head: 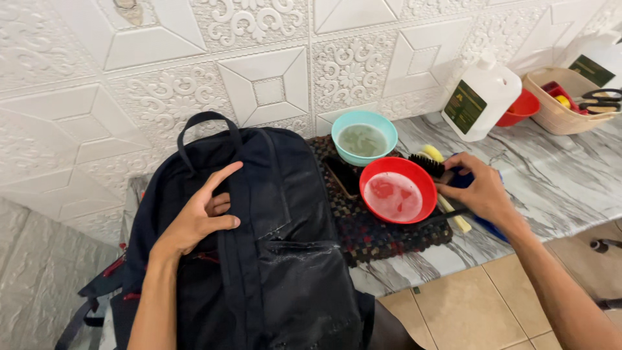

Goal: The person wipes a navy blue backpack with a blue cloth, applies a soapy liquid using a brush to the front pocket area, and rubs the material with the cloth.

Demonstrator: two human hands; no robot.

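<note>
Bright, even light; soft shadows, perhaps slight wide-angle edge distortion.

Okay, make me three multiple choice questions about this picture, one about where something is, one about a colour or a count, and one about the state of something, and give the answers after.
1. Where does the left hand rest?
A. on the dark backpack
B. in the teal bowl
C. on the floor

2. What colour is the bowl nearest the right hand?
A. white
B. red
C. yellow

3. What state is the teal bowl in?
A. upside down
B. stacked inside another
C. upright, holding cloudy liquid

Answers: 1 A, the palm and fingers lie on the backpack's upper front. 2 B, the red bowl sits just beside the hand at the brush. 3 C, its opening faces up with murky liquid inside.
</note>
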